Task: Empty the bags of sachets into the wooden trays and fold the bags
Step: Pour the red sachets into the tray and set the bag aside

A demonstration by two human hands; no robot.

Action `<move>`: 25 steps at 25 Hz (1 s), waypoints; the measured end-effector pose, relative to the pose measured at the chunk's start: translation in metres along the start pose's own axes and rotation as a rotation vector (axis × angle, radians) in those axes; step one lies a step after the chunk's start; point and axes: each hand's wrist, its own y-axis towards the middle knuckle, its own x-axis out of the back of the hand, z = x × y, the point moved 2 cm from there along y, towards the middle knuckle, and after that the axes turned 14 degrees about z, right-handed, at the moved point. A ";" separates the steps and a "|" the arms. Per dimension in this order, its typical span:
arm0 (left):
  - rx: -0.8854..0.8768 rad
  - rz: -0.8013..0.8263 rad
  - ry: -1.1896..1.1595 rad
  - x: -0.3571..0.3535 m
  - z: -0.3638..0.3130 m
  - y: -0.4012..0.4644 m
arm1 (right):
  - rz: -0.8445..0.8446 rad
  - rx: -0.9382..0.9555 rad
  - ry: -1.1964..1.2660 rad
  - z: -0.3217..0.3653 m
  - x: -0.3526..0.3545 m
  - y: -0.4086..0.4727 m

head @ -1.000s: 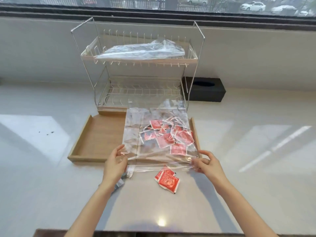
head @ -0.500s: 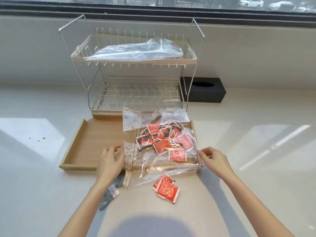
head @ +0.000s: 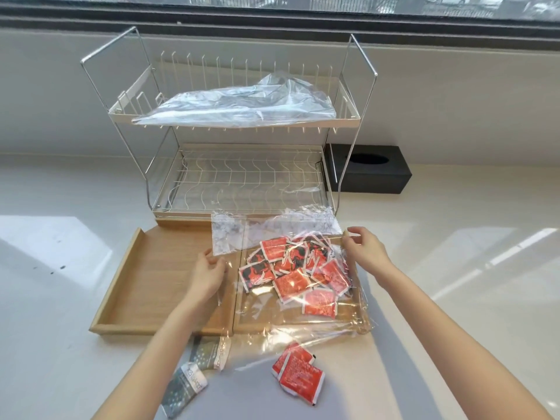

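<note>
A clear plastic bag (head: 272,228) lies spread over the right wooden tray (head: 351,322), with several red sachets (head: 292,283) under its film. My left hand (head: 209,272) pinches the bag's left edge above the left wooden tray (head: 145,283), which holds nothing else. My right hand (head: 365,248) pinches the bag's right edge near its far corner. Two red sachets (head: 298,375) lie on the counter in front of the trays. Two grey sachets (head: 197,368) lie beside my left forearm.
A two-tier wire dish rack (head: 242,140) stands behind the trays, with another clear bag (head: 236,106) on its top shelf. A black tissue box (head: 369,168) sits to the right of the rack. The white counter (head: 454,268) stretches out on both sides.
Both hands have moved from the bag's near edge up along its sides towards the far end. The bag's near edge has dropped onto the counter. The camera has come closer.
</note>
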 end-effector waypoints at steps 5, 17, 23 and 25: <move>-0.081 0.011 -0.146 -0.001 0.002 0.001 | -0.001 -0.014 0.142 -0.010 -0.008 0.012; -0.424 0.018 0.296 0.020 -0.015 -0.036 | -0.043 0.276 0.051 -0.017 0.008 -0.040; -0.588 -0.164 0.476 0.039 -0.057 -0.049 | -0.201 0.393 -0.128 0.019 0.029 -0.056; -0.656 -0.227 0.440 0.046 -0.077 -0.053 | -0.292 0.455 -0.149 0.035 0.039 -0.061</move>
